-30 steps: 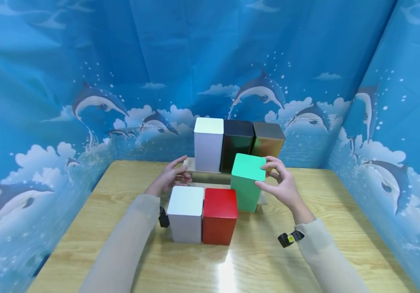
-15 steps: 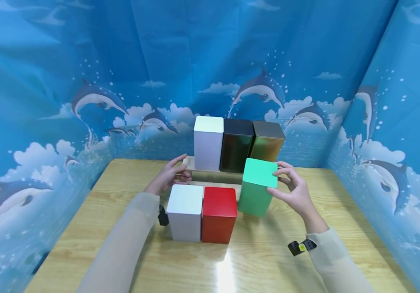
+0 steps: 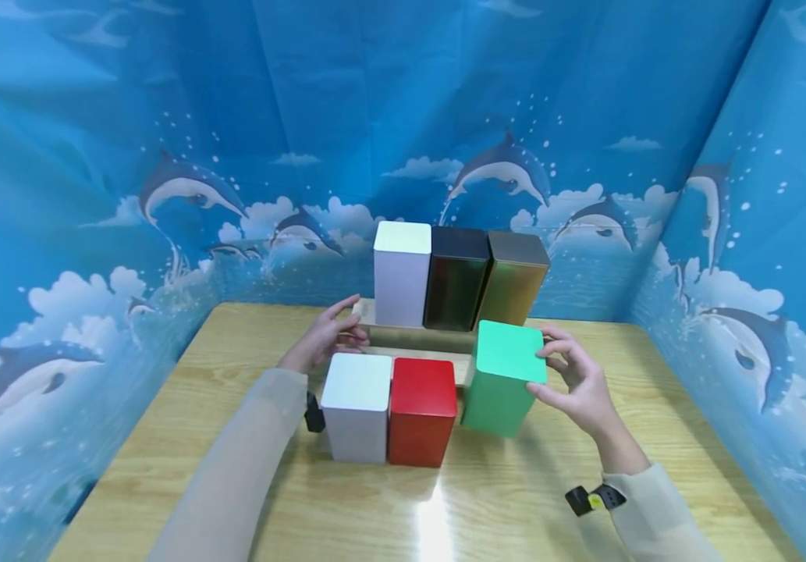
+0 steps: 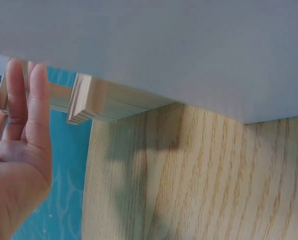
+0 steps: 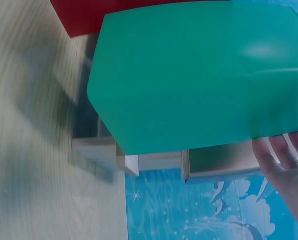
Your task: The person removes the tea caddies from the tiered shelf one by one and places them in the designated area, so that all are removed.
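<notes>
My right hand (image 3: 578, 382) grips a green rectangular canister (image 3: 504, 390) by its upper right side, thumb in front and fingers behind. In the right wrist view the canister's base looks raised above the table. My left hand (image 3: 325, 336) holds the left end of a stepped wooden stand (image 3: 366, 311); its fingers (image 4: 39, 105) lie along the wood in the left wrist view. On the stand's upper step stand a white canister (image 3: 401, 281), a black canister (image 3: 455, 285) and a gold-brown canister (image 3: 513, 285). The stand's lower step is partly hidden by the front canisters.
In front of the stand, another white canister (image 3: 356, 414) and a red canister (image 3: 422, 417) stand side by side on the wood-grain table (image 3: 346, 515). A blue dolphin-print curtain (image 3: 304, 117) closes off the back and sides.
My right hand has drawn the green canister away from the lower step, toward me and to the right. The left hand and the other canisters have stayed in place.
</notes>
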Motion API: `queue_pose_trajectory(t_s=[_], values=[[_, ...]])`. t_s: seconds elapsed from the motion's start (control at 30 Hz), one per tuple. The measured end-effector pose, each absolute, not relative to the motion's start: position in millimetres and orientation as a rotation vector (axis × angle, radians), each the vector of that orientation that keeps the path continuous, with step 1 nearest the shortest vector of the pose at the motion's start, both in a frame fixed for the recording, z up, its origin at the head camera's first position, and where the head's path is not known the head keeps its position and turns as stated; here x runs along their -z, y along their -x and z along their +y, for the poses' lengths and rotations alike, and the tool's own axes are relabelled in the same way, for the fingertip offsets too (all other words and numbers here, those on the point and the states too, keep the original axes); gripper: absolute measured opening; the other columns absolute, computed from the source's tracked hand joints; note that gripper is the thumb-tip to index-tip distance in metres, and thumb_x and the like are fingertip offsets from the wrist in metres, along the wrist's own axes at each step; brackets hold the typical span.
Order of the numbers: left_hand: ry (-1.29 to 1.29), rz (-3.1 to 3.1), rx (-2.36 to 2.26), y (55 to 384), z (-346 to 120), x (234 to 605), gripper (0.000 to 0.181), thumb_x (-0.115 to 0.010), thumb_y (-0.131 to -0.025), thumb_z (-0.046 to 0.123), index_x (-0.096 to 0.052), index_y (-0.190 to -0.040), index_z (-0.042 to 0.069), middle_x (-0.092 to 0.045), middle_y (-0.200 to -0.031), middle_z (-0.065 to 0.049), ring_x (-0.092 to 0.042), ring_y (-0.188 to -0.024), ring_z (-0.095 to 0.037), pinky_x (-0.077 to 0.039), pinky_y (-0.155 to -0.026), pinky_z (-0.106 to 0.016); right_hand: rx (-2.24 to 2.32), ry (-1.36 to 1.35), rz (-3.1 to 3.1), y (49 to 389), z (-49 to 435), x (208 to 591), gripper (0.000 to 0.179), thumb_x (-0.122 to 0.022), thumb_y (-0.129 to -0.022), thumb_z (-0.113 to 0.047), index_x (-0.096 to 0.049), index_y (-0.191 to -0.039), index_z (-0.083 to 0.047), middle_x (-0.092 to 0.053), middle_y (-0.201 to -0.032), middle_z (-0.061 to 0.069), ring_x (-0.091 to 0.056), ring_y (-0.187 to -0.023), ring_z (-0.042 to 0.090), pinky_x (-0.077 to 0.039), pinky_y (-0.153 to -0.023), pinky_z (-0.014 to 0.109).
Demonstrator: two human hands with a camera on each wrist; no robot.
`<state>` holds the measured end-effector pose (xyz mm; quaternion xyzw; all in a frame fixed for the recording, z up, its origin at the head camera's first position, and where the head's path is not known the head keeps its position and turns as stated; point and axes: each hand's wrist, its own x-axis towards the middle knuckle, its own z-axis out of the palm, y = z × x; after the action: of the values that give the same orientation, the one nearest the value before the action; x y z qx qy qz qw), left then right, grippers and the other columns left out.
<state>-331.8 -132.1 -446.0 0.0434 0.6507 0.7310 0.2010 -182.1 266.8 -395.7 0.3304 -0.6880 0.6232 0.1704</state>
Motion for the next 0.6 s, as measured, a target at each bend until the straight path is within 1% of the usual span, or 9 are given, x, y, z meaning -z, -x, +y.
queue_pose_trajectory(t_s=[0.13,0.3,0.43,0.6], values=[[-0.106,1.834,-2.056,337,-131,454,0.053,-0.047,-0.099,0.024,-0.025,-0.147,0.031,-0.066,-0.080,-0.008,-0.067,-0.079,-0.027,-0.052,-0.080,-0.047,-1.778,-1.055,-1.886,177,263,397,0.041,-0.061,-0.063,0.028,-0.048,-0.101,0.019,-0.036,-0.129,0.034,-0.041,-0.120,0.030,-0.046,-0.092,0.028],[-0.078,1.872,-2.058,337,-129,456,0.052,-0.048,-0.098,0.025,-0.029,-0.146,0.032,-0.066,-0.082,-0.010,-0.067,-0.079,-0.027,-0.053,-0.078,-0.045,-1.788,-1.106,-1.868,174,260,400,0.043,-0.062,-0.060,0.028,-0.048,-0.100,0.018,-0.036,-0.127,0.036,-0.044,-0.118,0.030,-0.046,-0.093,0.030],[-0.073,1.889,-2.064,336,-129,455,0.052,-0.049,-0.098,0.025,-0.030,-0.146,0.031,-0.066,-0.087,-0.014,-0.067,-0.080,-0.028,-0.054,-0.078,-0.044,-1.786,-1.056,-1.909,171,259,405,0.042,-0.062,-0.061,0.028,-0.048,-0.099,0.018,-0.036,-0.127,0.036,-0.042,-0.121,0.029,-0.045,-0.093,0.029],[-0.095,1.888,-2.064,336,-129,456,0.052,-0.048,-0.098,0.025,-0.029,-0.146,0.031,-0.066,-0.085,-0.013,-0.067,-0.080,-0.028,-0.053,-0.078,-0.044,-1.783,-0.939,-2.012,166,259,415,0.039,-0.064,-0.064,0.026,-0.049,-0.098,0.015,-0.040,-0.130,0.030,-0.040,-0.125,0.024,-0.044,-0.094,0.027]])
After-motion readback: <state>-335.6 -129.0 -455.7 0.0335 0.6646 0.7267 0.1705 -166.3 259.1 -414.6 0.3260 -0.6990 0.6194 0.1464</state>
